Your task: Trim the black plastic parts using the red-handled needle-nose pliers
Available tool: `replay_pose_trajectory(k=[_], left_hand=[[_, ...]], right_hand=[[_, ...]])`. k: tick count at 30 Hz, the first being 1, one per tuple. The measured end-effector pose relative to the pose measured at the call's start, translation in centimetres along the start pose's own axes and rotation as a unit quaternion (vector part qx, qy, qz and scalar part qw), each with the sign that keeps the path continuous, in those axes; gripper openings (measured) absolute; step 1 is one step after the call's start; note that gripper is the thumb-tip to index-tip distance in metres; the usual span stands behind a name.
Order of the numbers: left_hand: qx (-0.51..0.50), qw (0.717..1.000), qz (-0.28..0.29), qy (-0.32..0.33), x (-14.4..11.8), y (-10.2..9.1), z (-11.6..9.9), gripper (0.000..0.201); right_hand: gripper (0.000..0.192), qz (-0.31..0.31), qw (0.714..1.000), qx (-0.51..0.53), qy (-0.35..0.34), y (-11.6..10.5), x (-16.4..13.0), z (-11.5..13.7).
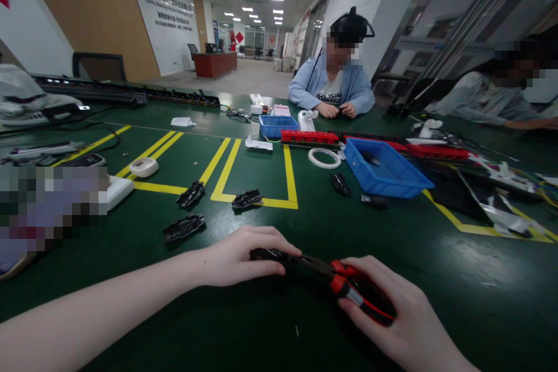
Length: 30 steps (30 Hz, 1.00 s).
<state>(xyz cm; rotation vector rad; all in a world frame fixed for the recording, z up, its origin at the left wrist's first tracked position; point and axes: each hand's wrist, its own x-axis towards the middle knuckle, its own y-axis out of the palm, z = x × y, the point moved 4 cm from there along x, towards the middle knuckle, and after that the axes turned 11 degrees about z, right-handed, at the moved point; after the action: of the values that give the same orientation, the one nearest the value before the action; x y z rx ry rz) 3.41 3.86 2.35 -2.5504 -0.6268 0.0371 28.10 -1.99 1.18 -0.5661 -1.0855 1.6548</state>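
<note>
Here, your left hand [244,256] presses down on a small black part [267,254] on the green table [305,215], fingers curled over its top so that most of it is hidden. Your right hand [392,314] is wrapped around the red-and-black handles of a pair of pliers [344,285], whose dark nose runs left and meets the black part under your left fingertips. Both hands sit close together at the near edge of the table, just in front of you.

Further out, three more black parts [190,194] lie loose near the yellow lines [226,171], well apart from your hands. A blue bin [392,183] stands to the right beyond them, with a white tape ring [324,157] just to its left and a red strip [309,137] behind it. A smaller blue tray [272,126] sits further back.

Across the table a person in a light blue hoodie [333,90] holds something small in both hands; you cannot tell what. Another person [488,102] leans on the table at the far right.
</note>
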Motion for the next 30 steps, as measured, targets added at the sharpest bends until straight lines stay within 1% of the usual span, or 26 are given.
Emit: replay_pose_trajectory(k=[5,9,13,17,20,23,26,30], left_hand=[[-0.001,1.000,0.008,0.010,-0.01,0.07,0.31,0.035],[-0.001,1.000,0.001,0.013,0.06,0.02,0.61,0.033],[0.011,1.000,-0.014,-0.013,0.03,-0.05,0.67,0.031],[0.008,0.999,-0.024,-0.027,-0.08,-0.05,0.38,0.036],[0.005,1.000,-0.014,-0.005,-0.06,0.03,0.20,0.033],[-0.003,1.000,0.003,0.016,0.01,0.11,0.38,0.032],[-0.006,1.000,0.011,0.011,0.00,0.12,0.60,0.033],[0.003,1.000,0.012,-0.007,-0.09,0.10,0.36,0.036]], right_hand=[[0.036,0.003,1.000,0.001,0.002,0.01,0.02,0.02],[0.036,0.003,1.000,-0.007,-0.005,-0.01,0.02,0.02],[0.037,0.004,1.000,-0.012,-0.006,0.07,-0.05,0.00],[0.038,-0.006,1.000,-0.022,-0.009,0.07,-0.12,-0.17],[0.037,0.007,0.999,-0.023,-0.023,0.16,-0.09,-0.23],[0.037,0.008,1.000,-0.014,-0.016,0.13,-0.08,-0.19],[0.037,0.004,1.000,-0.006,-0.001,0.08,-0.11,-0.03],[0.036,0.007,1.000,-0.005,-0.002,0.10,-0.10,0.09]])
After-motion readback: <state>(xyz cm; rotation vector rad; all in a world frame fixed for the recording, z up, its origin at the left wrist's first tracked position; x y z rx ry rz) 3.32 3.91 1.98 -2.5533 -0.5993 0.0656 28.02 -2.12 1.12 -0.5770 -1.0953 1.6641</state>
